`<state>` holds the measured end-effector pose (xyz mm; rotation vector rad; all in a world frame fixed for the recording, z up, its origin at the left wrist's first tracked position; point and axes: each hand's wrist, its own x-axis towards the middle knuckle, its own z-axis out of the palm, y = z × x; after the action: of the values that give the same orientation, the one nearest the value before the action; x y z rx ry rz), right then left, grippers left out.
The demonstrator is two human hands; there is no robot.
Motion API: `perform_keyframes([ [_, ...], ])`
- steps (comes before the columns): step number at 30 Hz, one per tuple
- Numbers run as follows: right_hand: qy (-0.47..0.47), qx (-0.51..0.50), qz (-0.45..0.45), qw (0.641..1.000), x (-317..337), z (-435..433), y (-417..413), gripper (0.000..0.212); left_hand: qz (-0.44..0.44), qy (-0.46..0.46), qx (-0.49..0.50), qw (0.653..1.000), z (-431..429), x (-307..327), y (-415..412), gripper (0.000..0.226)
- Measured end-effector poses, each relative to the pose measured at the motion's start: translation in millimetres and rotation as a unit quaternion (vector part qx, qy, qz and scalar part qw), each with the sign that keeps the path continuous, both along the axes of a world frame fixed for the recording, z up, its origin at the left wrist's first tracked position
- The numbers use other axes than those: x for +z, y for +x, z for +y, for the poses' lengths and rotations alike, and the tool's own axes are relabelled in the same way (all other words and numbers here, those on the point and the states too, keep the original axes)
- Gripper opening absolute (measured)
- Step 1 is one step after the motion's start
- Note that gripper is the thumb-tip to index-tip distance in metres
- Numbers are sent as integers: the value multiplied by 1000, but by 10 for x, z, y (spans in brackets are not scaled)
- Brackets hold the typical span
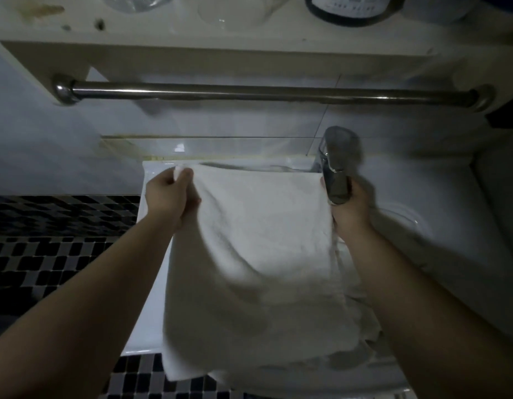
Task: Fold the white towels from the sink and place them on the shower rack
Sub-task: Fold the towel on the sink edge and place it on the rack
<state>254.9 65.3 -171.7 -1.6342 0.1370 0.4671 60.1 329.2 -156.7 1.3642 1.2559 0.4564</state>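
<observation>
Over the sink (147, 326), I see the left hand (170, 198) pinching one towel (249, 254) corner and the right hand (352, 211) gripping the other (partly behind the tap (336, 174)).

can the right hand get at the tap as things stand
Probably yes: the tap is close by the right hand, with nothing between. But that hand holds the white towel, so it would have to let go first.
</observation>
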Motion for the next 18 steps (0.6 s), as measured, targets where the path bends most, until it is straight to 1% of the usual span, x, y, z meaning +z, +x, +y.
perform_keyframes([
  [2, -99, 65, -32, 992, -55, -30, 15, 14, 61, 10, 4, 998, 1, -84, -3, 23],
  [3, -103, 84, -21, 991, -59, -39, 16, 18, 67, 7, 11, 998, 0, -103, -15, 23],
  [5, -69, 89, 16, 993, -33, -38, 52, 20, 44, -1, 25, 999, 27, -92, -14, 23],
  [8, 33, 64, 70, 995, 1, 30, 141, 14, 3, 26, 47, 999, 100, -14, 28, 26],
  [10, 56, 57, 99, 992, -2, 64, 128, 15, -6, 31, 54, 998, 109, -18, 36, 26],
  [11, 58, 51, 103, 992, -12, 55, 109, 15, 6, 37, 47, 998, 92, -32, 20, 25],
  [13, 69, 11, 88, 994, -21, 11, 50, 13, 60, 79, 19, 995, 23, -76, -54, 18],
  [14, 69, -23, 67, 995, -3, -30, -3, 13, 80, 109, 8, 991, -23, -90, -108, 19],
  [15, 50, -69, 30, 996, 13, -81, -76, 14, 85, 139, -3, 987, -78, -89, -163, 29],
  [16, -4, -115, -35, 993, 32, -144, -169, 15, 72, 168, -17, 983, -142, -83, -218, 41],
  [17, -76, -143, -126, 979, 48, -199, -304, 14, 63, 204, -41, 976, -216, -82, -263, 49],
  [18, -133, -139, -220, 956, 84, -244, -498, 12, 63, 243, -78, 965, -309, -79, -318, 55],
])
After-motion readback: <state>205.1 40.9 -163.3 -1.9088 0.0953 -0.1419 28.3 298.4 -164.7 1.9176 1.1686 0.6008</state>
